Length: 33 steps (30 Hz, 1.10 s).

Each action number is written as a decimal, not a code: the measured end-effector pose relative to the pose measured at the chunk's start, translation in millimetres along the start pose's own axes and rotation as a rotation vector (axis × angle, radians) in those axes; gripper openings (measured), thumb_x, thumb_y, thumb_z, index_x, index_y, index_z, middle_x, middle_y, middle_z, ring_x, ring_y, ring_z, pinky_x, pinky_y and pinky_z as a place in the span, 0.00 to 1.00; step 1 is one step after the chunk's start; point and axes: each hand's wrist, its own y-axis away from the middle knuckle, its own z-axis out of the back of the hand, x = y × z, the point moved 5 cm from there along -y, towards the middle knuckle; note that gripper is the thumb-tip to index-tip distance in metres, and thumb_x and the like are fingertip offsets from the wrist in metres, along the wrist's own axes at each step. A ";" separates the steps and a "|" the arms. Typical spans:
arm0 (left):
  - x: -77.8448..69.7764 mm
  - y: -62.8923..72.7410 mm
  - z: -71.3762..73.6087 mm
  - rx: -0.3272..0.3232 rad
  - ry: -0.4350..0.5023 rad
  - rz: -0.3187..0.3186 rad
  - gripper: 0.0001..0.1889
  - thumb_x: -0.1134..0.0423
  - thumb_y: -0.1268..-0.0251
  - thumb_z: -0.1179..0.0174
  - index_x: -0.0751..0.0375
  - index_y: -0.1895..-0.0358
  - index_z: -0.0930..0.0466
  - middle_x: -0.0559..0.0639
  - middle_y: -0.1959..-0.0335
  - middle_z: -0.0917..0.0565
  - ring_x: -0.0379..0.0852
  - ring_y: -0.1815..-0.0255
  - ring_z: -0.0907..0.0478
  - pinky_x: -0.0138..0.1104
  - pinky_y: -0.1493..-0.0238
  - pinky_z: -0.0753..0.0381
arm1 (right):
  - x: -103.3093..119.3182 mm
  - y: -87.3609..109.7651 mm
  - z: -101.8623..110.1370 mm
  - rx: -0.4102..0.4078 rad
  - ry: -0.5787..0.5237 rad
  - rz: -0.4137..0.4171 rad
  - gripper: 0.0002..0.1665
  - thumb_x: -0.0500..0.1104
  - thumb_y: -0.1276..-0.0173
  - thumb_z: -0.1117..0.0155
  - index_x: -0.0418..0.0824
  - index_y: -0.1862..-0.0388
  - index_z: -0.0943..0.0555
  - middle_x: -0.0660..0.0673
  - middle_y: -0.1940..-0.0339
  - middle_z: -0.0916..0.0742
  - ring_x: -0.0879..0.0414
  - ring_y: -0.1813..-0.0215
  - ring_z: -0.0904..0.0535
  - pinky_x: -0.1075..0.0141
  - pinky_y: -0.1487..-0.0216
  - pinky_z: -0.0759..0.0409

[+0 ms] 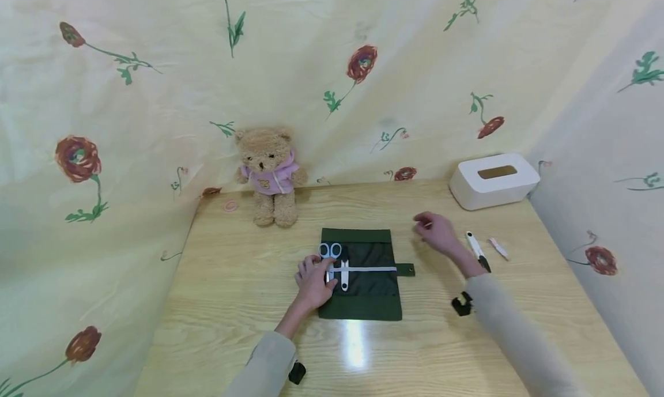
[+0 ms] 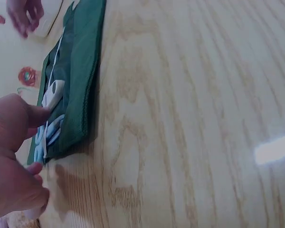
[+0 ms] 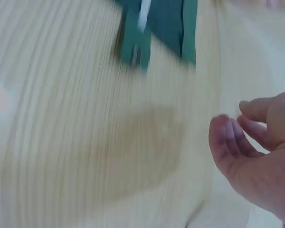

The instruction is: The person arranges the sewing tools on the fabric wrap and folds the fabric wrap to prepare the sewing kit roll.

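Note:
An unfolded dark green fabric pouch [image 1: 363, 310] lies on the table, a white elastic band [image 1: 373, 269] running across its middle. Under the band sit scissors [image 1: 324, 250] with light blue handles and, beside them, a slim white tool [image 1: 344, 279] with a hole at its end. My left hand [image 1: 313, 284] rests over the scissors at the pouch's left side, hiding part of them. In the left wrist view, its thumb [image 2: 38, 115] is right at the white tool. My right hand [image 1: 438, 233] hovers right of the pouch, fingers loosely bent, holding nothing.
Right of the pouch lie a white-and-black tool [image 1: 474, 246] and a small pink-and-white tool [image 1: 499, 248]. A white tissue box [image 1: 477, 195] stands at the back right. At the back left are a teddy bear [image 1: 270, 178] in a purple hoodie and a pink ring [image 1: 230, 205].

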 end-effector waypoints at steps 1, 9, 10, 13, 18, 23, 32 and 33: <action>-1.5 -0.1 0.5 -0.024 -0.013 -0.013 0.23 0.63 0.36 0.33 0.51 0.37 0.23 0.61 0.41 0.36 0.62 0.42 0.43 0.56 0.50 0.41 | -8.8 4.9 14.1 -0.035 0.033 -0.007 0.16 0.28 0.31 0.42 0.20 0.47 0.24 0.28 0.59 0.17 0.35 0.57 0.18 0.56 0.63 0.18; -13.1 -1.8 4.6 -0.117 -0.025 -0.107 0.20 0.65 0.36 0.33 0.54 0.40 0.21 0.61 0.42 0.34 0.61 0.44 0.41 0.57 0.48 0.41 | -67.4 38.4 75.4 -0.071 0.250 -0.117 0.23 0.30 0.35 0.41 0.20 0.42 0.28 0.19 0.56 0.20 0.26 0.52 0.22 0.39 0.54 0.25; -14.0 -1.9 4.0 -0.111 -0.018 -0.116 0.20 0.65 0.36 0.33 0.54 0.40 0.20 0.61 0.42 0.34 0.61 0.44 0.41 0.57 0.48 0.41 | -72.5 41.0 77.5 -0.058 0.268 -0.126 0.24 0.29 0.36 0.41 0.19 0.42 0.29 0.19 0.56 0.20 0.26 0.53 0.22 0.39 0.55 0.25; -15.9 -2.7 1.0 -0.085 -0.009 -0.131 0.20 0.65 0.36 0.33 0.53 0.41 0.19 0.61 0.41 0.34 0.62 0.43 0.41 0.57 0.47 0.41 | -82.9 46.9 80.5 -0.026 0.301 -0.141 0.27 0.29 0.39 0.42 0.18 0.41 0.30 0.19 0.57 0.20 0.28 0.55 0.22 0.40 0.58 0.24; -18.8 -4.4 -4.6 -0.056 0.008 -0.144 0.19 0.66 0.36 0.32 0.52 0.42 0.18 0.61 0.41 0.33 0.62 0.43 0.41 0.57 0.47 0.41 | -90.7 51.3 80.2 -0.004 0.322 -0.168 0.29 0.29 0.42 0.42 0.18 0.40 0.31 0.21 0.59 0.20 0.31 0.59 0.22 0.42 0.61 0.24; -17.6 -4.1 -5.0 -0.046 0.008 -0.133 0.20 0.66 0.37 0.32 0.52 0.42 0.19 0.61 0.41 0.33 0.62 0.43 0.41 0.58 0.46 0.41 | -96.4 47.9 75.8 0.024 0.341 -0.214 0.31 0.28 0.42 0.41 0.17 0.39 0.32 0.24 0.63 0.19 0.37 0.64 0.21 0.47 0.64 0.22; -15.5 -5.4 -6.6 -0.038 0.000 -0.125 0.20 0.66 0.36 0.32 0.52 0.41 0.19 0.61 0.40 0.33 0.62 0.41 0.42 0.58 0.45 0.42 | -104.3 44.7 71.0 0.090 0.292 -0.302 0.35 0.30 0.41 0.37 0.17 0.36 0.35 0.28 0.66 0.18 0.45 0.69 0.22 0.60 0.70 0.24; -15.7 -5.7 -6.6 -0.040 0.003 -0.130 0.20 0.66 0.37 0.32 0.52 0.41 0.19 0.62 0.40 0.33 0.62 0.41 0.42 0.58 0.45 0.42 | -104.1 44.4 70.5 0.092 0.294 -0.303 0.35 0.30 0.41 0.36 0.17 0.36 0.35 0.29 0.66 0.18 0.45 0.69 0.22 0.61 0.70 0.25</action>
